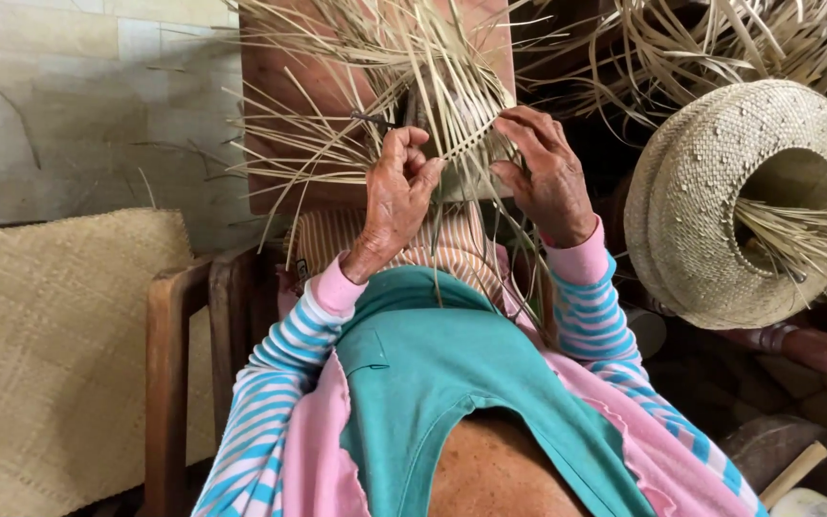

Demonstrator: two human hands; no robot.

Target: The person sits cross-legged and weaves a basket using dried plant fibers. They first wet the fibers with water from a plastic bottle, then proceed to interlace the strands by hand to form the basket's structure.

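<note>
Soft even daylight, faint shadows, no glare, sharp centre, slight wide-angle stretch at edges

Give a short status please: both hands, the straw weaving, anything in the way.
Left hand and right hand pinching strands of the straw weaving. Loose strands spread all around. Finished woven hat apart, at right.

Finished woven hat (710, 191), woven mat (59, 345), wooden chair (167, 364)

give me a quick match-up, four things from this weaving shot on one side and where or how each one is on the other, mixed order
Things:
1. left hand
2. woven hat
3. woven mat
4. wooden chair

Places or states:
a. lying on its side at right, loose strands inside
b. bottom left, flat and tan
c. pinching straw strands at the half-woven piece
d. between the mat and the striped sleeve

Pairs: 1-c, 2-a, 3-b, 4-d
</note>
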